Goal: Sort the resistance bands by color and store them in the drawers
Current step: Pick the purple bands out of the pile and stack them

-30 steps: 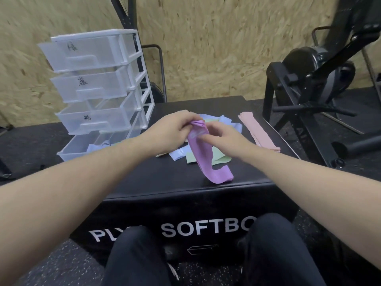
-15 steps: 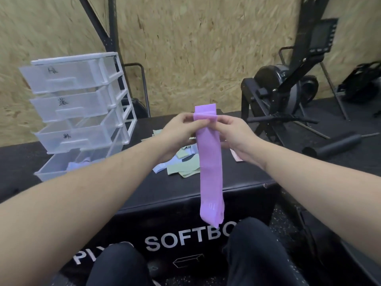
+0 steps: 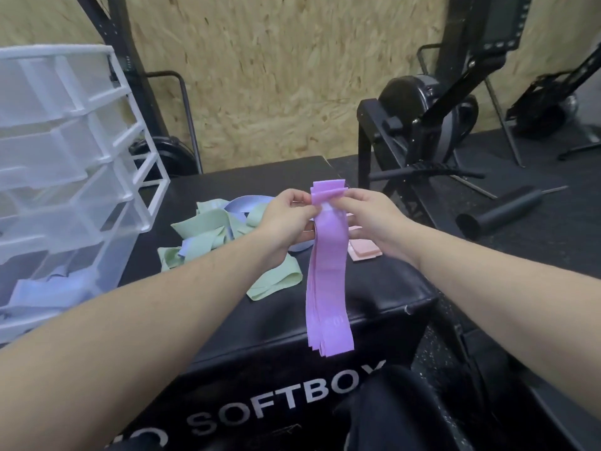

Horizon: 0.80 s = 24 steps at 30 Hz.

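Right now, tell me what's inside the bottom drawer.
The bottom drawer stands pulled open and holds light blue resistance bands, loosely heaped. Its frosted walls and the frame edge hide the rest, so I cannot count them.

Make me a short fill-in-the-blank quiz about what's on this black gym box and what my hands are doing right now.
1. Both the left hand and the right hand pinch the top of a hanging bunch of ____ elastic resistance bands.
2. The flat stack of pink bands lies on the black padded box, partly hidden behind the ____ hand.
3. The lowest drawer of the clear plastic drawer unit holds ____ bands.

Missing words: purple; right; light blue
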Available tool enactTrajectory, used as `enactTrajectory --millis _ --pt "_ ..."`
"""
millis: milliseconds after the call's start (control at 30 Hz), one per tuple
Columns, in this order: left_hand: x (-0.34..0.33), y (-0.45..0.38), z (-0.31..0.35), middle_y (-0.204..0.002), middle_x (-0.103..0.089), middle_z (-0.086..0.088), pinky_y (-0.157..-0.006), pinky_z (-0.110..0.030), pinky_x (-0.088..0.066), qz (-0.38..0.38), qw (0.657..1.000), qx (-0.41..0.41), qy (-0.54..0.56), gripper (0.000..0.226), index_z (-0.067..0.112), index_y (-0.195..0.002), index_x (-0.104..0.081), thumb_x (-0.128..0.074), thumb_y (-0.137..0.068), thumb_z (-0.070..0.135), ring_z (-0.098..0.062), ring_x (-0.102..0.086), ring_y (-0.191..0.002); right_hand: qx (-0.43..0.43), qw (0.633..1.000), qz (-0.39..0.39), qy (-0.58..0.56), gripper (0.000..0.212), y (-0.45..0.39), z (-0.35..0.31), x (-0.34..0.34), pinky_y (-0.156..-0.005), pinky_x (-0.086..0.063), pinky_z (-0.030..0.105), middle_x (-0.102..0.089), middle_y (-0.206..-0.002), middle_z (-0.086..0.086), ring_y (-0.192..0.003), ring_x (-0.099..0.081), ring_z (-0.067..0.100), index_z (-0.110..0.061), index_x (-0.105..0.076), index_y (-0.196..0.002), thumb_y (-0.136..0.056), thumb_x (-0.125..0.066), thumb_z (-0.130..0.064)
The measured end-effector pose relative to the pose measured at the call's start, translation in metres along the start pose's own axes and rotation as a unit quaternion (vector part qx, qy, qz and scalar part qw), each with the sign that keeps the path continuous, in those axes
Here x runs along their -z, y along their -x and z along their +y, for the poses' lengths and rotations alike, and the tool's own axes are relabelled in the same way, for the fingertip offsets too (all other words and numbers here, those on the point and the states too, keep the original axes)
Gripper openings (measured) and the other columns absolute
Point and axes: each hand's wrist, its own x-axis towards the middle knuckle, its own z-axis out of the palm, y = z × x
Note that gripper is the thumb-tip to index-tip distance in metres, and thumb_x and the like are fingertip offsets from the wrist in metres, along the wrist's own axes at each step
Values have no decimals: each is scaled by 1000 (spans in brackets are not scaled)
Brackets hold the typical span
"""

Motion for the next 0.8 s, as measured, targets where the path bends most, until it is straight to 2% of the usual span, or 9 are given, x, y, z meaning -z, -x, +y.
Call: enactTrajectory --millis 100,200,267,333,400,500,567,667,800 --pt "-3 -34 -10 -110 -73 -11 -80 -36 -62 -10 1000 19 21 23 7 -116 -55 -62 -96 15 -23 -75 -86 -10 1000 2 18 17 -38 14 7 -80 -62 38 -77 -104 2 -91 -75 21 -24 -77 -104 -93 -65 -24" --pt "-5 -71 -23 -102 -75 -8 -83 -37 -61 -17 998 39 39 25 8 -113 -59 -46 -102 26 -25 -75 -88 -18 999 3 46 15 -73 27 13 -73 -60 35 -78 -96 -1 -83 -74 16 -22 -76 -104 -95 -64 -22" --pt "-4 -97 -38 -84 -73 6 -76 -37 -56 -26 998 22 -45 33 12 -101 -67 -36 -97 22 -22 -69 -80 -23 997 -2 72 15 -95 36 16 -67 -58 30 -77 -92 -4 -75 -71 10 -21 -76 -104 -95 -65 -21" --pt "1 -120 -59 -96 -69 13 -87 -38 -47 -61 980 -16 -189 38 23 -107 -66 -31 -91 25 -18 -58 -94 -29 996 -5 88 15 -116 45 19 -70 -60 32 -75 -93 -3 -76 -69 10 -21 -77 -103 -94 -65 -22" --pt "8 -137 -81 -122 -61 11 -104 -38 -40 -111 935 -77 -328 47 28 -125 -57 -28 -89 35 -12 -52 -114 -34 994 -6 100 15 -133 52 22 -78 -60 36 -76 -97 -2 -79 -68 12 -21 -78 -102 -93 -65 -23" --pt "24 -157 -104 -132 -53 18 -110 -40 -30 -131 806 -205 -539 43 35 -129 -55 -36 -93 49 -11 -42 -126 -42 992 -14 114 15 -154 60 24 -80 -59 35 -76 -103 3 -80 -69 11 -22 -77 -102 -92 -65 -20" --pt "40 -170 -115 -148 -40 17 -113 -41 -21 -119 730 -227 -634 54 41 -141 -46 -37 -92 62 -13 -28 -142 -41 990 -21 135 15 -164 65 23 -80 -58 32 -76 -104 4 -82 -69 11 -21 -76 -103 -92 -66 -21" --pt "61 -186 -120 -143 -44 9 -112 -44 -22 -86 688 -237 -681 74 45 -147 -35 -18 -81 72 -18 -32 -139 -36 986 -24 160 14 -179 71 19 -78 -53 30 -75 -102 2 -84 -66 12 -20 -75 -105 -93 -67 -23" --pt "77 -200 -115 -135 -44 9 -101 -41 -32 -57 677 -215 -702 57 55 -138 -40 -18 -86 68 -18 -39 -128 -32 985 -25 167 14 -199 76 11 -75 -48 28 -74 -104 7 -81 -62 13 -23 -73 -105 -91 -68 -24"
